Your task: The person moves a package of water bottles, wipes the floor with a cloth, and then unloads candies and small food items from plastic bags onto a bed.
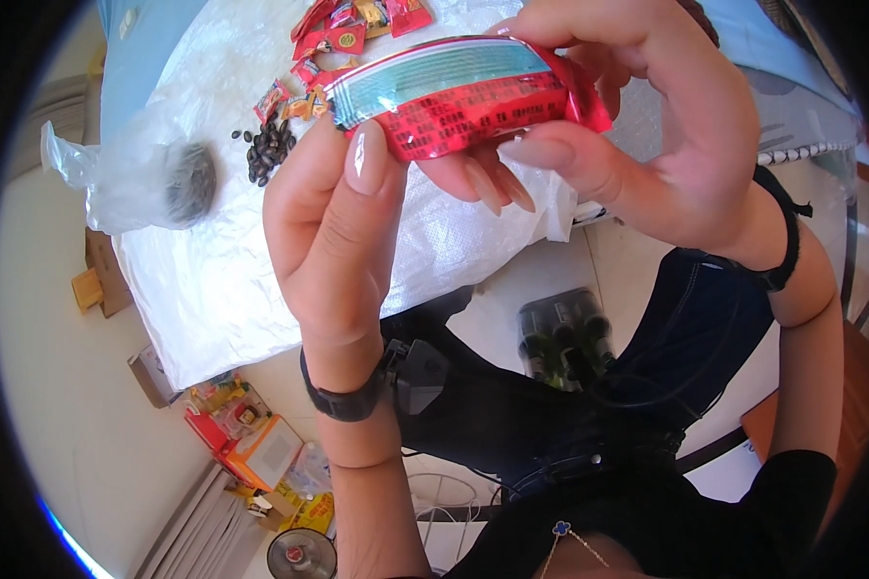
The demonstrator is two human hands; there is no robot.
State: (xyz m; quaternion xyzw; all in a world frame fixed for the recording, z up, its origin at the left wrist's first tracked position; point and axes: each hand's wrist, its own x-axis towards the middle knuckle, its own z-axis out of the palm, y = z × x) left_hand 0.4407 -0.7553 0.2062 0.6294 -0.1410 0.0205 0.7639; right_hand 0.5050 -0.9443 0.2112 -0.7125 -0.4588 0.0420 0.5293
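A person's two hands hold a glossy red pillow packet [483, 111] aloft over a surface [232, 309] spread with white plastic sheeting. From where I stand, the left hand [328, 227] has its grip on the near-left corner, thumb pressed on the front and fingertips showing beneath the lower edge. The right hand [671, 116] grasps the other end, thumb low, a finger reaching over the top. Beyond lie small wrapped candies [346, 39] and a heap of dark seeds [270, 150]; a knotted clear plastic bag [188, 183] sits at left.

The packet looks light, its film thin, soft and likely slippery under smooth fingertips. Whether the contents are brittle, I cannot tell. The surest hold would seem to be the flat, crimped right end [592, 96], with only gentle pressure on the plump middle.
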